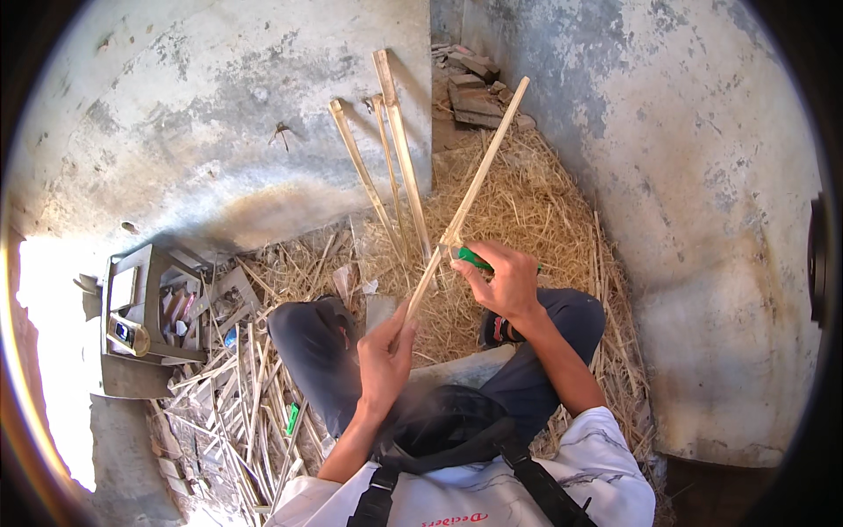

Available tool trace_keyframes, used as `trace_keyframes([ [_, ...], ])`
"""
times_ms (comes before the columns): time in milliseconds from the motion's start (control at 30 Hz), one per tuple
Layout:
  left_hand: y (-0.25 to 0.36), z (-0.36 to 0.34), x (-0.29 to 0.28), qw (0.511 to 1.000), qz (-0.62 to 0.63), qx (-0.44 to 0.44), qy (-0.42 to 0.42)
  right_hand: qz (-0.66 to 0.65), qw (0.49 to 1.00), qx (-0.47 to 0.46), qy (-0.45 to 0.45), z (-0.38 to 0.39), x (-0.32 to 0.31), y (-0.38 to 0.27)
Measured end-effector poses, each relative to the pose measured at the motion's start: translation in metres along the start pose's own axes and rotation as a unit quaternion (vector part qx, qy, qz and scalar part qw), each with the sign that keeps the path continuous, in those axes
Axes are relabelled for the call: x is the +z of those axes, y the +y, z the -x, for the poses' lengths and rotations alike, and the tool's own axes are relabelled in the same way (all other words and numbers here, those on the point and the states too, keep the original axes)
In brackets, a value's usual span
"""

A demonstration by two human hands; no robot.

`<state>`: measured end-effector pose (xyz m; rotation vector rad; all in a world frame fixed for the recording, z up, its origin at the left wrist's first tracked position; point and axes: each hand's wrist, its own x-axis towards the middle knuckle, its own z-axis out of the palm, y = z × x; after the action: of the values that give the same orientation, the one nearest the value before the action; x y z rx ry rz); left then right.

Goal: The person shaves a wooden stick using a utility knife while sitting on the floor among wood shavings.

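Note:
My left hand (pixel 385 351) grips the near end of a long bamboo strip (pixel 474 189) that slants up and away to the right. My right hand (pixel 502 279) holds a green-handled tool (pixel 472 257) against the strip about a third of the way up. A thin sliver curls off the strip beside the tool. Both hands sit above my bent knees in dark trousers (pixel 316 351). The tool's blade is hidden by my fingers.
Three bamboo slats (pixel 391 158) lean against the grey concrete wall ahead. Straw (pixel 536 211) covers the floor. A pile of bamboo offcuts (pixel 233 413) lies at my left. A small grey stool with odd items (pixel 140 312) stands far left. Wood scraps (pixel 474 83) sit at the back.

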<state>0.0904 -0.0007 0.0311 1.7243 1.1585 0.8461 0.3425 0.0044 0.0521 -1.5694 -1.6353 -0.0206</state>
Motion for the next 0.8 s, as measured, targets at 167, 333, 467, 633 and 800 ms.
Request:
trace_keyframes([
  [167, -0.012, 0.002, 0.001, 0.977, 0.167, -0.122, -0.06, -0.107, 0.987, 0.051, -0.107, -0.011, -0.014, 0.009],
  [333, -0.007, 0.003, 0.003, 0.995, 0.082, -0.056, -0.005, -0.114, 0.968, 0.068, -0.215, -0.011, -0.022, 0.022],
  [467, -0.018, -0.002, 0.006, 0.995, 0.059, -0.081, 0.013, -0.101, 0.967, 0.097, -0.214, -0.01, -0.024, 0.021],
  [633, -0.028, -0.01, 0.012, 0.995, 0.06, -0.082, 0.026, -0.196, 0.971, 0.111, -0.079, -0.011, -0.018, 0.019],
  [800, -0.035, -0.011, 0.025, 0.997, 0.036, 0.028, 0.059, -0.067, 0.996, 0.026, -0.053, -0.011, -0.007, 0.008],
])
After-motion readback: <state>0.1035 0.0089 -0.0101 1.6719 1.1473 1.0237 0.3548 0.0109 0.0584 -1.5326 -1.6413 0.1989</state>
